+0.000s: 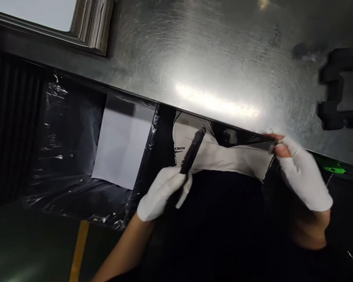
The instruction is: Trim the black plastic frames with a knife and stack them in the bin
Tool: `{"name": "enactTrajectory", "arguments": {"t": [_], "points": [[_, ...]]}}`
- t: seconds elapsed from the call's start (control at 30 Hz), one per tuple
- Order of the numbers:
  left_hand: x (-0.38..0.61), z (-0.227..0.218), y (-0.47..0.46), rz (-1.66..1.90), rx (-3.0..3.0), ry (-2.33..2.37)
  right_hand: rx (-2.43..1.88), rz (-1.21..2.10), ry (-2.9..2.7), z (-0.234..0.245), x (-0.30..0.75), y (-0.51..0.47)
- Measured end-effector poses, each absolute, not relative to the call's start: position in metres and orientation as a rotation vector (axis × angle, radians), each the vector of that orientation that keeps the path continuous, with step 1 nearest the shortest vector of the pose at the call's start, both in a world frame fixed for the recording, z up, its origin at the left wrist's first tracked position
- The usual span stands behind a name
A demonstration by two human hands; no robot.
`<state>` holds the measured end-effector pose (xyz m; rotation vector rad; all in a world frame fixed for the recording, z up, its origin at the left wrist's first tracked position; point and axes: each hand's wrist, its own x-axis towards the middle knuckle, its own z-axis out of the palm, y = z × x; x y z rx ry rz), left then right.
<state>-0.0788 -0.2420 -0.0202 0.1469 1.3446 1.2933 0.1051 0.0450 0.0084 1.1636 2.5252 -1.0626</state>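
Note:
In a white glove, my left hand [163, 190] is closed round a slim black tool [193, 150] with a ribbed grip. It points up and away from me, in front of the table edge; I cannot make out its exact kind. My right hand [301, 170] is at the table's front edge, in a white glove that leaves the fingertips bare. Its thumb and finger pinch a small dark piece [273, 147], blurred and partly hidden by the fingers.
The scratched metal table [223, 58] stretches ahead. A framed panel [94, 27] lies at its far left, a black notched part [331, 90] at the right. Below the edge at left stands a box lined with black plastic [73, 129], a white sheet [123, 145] inside. A green item [335, 170] shows at right.

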Motion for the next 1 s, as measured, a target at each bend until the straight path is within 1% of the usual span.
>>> {"name": "enactTrajectory", "arguments": {"t": [0.07, 0.1, 0.13, 0.17, 0.23, 0.33, 0.47, 0.6, 0.67, 0.73, 0.87, 1.0], "points": [[-0.092, -0.005, -0.232, 1.467, 0.212, 1.186, 1.315, -0.53, 2.741, 0.009, 0.092, 0.059], [-0.098, 0.002, -0.223, 1.517, 0.26, 1.097, 1.343, -0.299, 2.768, 0.007, 0.086, 0.064], [-0.105, 0.008, -0.212, 1.551, 0.307, 1.011, 1.339, -0.135, 2.768, 0.004, 0.081, 0.067], [-0.112, 0.014, -0.2, 1.575, 0.336, 0.948, 1.309, -0.037, 2.768, 0.001, 0.078, 0.069], [-0.123, 0.023, -0.173, 1.633, 0.333, 0.898, 1.213, 0.049, 2.793, -0.001, 0.079, 0.07], [-0.135, 0.029, -0.136, 1.674, 0.315, 0.938, 1.13, 0.123, 2.789, 0.003, 0.092, 0.066], [-0.146, 0.018, -0.1, 1.605, 0.375, 0.968, 1.107, 0.144, 2.74, 0.01, 0.112, 0.064], [-0.152, 0.002, -0.086, 1.531, 0.356, 0.97, 1.37, 0.035, 2.742, 0.01, 0.118, 0.063], [-0.152, 0.0, -0.085, 1.517, 0.378, 0.966, 1.367, -0.065, 2.761, 0.01, 0.114, 0.062], [-0.151, 0.002, -0.085, 1.533, 0.401, 0.961, 1.201, -0.152, 2.823, 0.009, 0.104, 0.059], [-0.146, 0.011, -0.083, 1.511, 0.415, 1.026, 0.705, -0.251, 2.84, 0.009, 0.066, 0.048], [-0.14, 0.015, -0.079, 1.437, 0.406, 1.1, 0.383, -0.225, 2.785, 0.007, 0.033, 0.037]]}}
